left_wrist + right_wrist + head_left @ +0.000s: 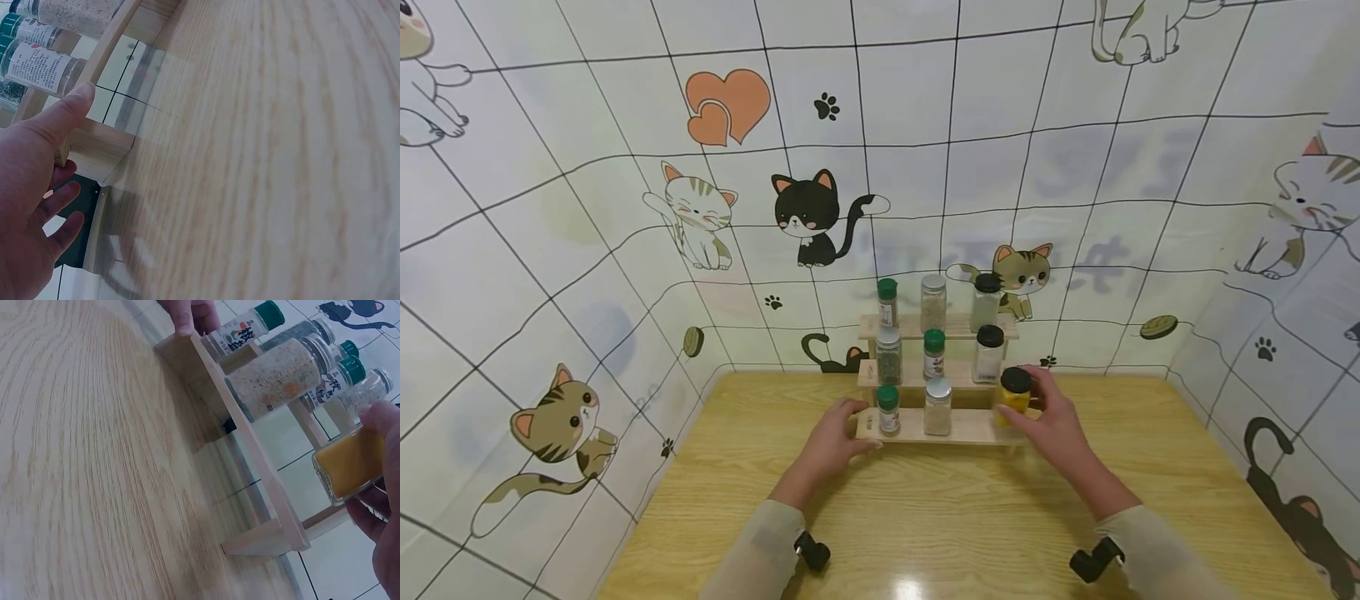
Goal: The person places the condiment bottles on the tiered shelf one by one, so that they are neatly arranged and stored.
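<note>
A three-tier wooden spice rack (973,427) stands against the back wall, holding several jars. My right hand (1058,423) grips a square glass jar of yellow powder (350,464) with a black lid, over the right end of the bottom shelf. In the right wrist view its base is tilted toward the shelf, with thumb and fingers on opposite sides. My left hand (829,437) holds the left end of that shelf, thumb (81,100) on the front edge. Beside it sits a green-capped shaker (888,412); a silver-lidded jar (937,410) occupies the shelf's middle.
On the middle tier are a silver-lidded jar (889,358), a green-capped shaker (934,357) and a black-lidded jar (988,358). The top tier carries three more containers. Around the rack lies a wood-grain table (925,508), with cat-patterned walls (910,167) behind and at both sides.
</note>
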{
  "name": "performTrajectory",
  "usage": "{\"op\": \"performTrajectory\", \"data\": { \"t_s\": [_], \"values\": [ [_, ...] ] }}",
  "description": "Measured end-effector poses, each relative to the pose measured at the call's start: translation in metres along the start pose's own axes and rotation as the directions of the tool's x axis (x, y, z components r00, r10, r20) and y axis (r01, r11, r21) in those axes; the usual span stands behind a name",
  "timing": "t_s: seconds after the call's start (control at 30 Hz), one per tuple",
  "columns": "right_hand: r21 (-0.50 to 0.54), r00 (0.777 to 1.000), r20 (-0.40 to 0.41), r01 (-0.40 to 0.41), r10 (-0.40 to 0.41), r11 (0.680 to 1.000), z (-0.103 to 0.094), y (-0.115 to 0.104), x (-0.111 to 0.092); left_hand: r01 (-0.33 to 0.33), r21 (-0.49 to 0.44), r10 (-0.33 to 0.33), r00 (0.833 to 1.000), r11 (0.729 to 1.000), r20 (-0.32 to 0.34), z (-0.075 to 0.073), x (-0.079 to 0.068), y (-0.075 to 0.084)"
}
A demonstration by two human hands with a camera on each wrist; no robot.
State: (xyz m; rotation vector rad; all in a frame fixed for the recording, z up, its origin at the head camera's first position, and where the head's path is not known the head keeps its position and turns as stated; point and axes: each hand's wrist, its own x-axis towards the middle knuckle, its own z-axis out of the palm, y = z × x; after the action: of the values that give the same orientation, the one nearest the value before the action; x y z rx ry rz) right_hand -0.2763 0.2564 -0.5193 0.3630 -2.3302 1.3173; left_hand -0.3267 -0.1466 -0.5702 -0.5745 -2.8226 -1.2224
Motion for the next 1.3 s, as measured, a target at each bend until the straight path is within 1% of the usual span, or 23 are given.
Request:
{"op": "performTrajectory", "data": {
  "t_s": [0.13, 0.37, 0.57, 0.73, 0.9, 1.13, 1.3],
  "values": [
    [0.012, 1.000, 0.015, -0.004, 0.003, 1.000, 0.008, 0.000, 0.001, 0.004, -0.003, -0.004, 1.000, 1.000, 0.007, 0.000, 0.000, 0.000],
    [0.006, 0.997, 0.068, -0.035, 0.035, 0.999, 0.019, 0.000, -0.001, 0.011, 0.001, -0.011, 1.000, 1.000, 0.017, 0.001, 0.001, 0.000],
    [0.004, 0.996, 0.080, -0.041, 0.040, 0.999, 0.023, 0.005, -0.005, 0.022, -0.002, -0.021, 1.000, 1.000, 0.016, 0.002, -0.001, 0.001],
    [0.004, 0.996, 0.074, -0.042, 0.041, 0.999, 0.026, 0.012, -0.009, 0.011, -0.013, -0.011, 1.000, 1.000, 0.010, 0.002, 0.000, 0.000],
    [0.005, 0.998, 0.055, -0.031, 0.030, 1.000, 0.030, 0.015, -0.011, 0.016, -0.013, -0.016, 1.000, 1.000, 0.008, 0.002, 0.000, -0.001],
    [-0.011, 0.999, 0.027, -0.029, 0.029, 1.000, 0.034, 0.014, -0.012, 0.022, -0.006, -0.022, 1.000, 1.000, 0.008, 0.002, 0.000, -0.001],
    [-0.021, 0.999, 0.027, -0.046, 0.047, 0.999, 0.036, 0.012, -0.012, 0.017, -0.014, -0.017, 1.000, 1.000, 0.012, 0.001, 0.001, 0.000]
  ]
}}
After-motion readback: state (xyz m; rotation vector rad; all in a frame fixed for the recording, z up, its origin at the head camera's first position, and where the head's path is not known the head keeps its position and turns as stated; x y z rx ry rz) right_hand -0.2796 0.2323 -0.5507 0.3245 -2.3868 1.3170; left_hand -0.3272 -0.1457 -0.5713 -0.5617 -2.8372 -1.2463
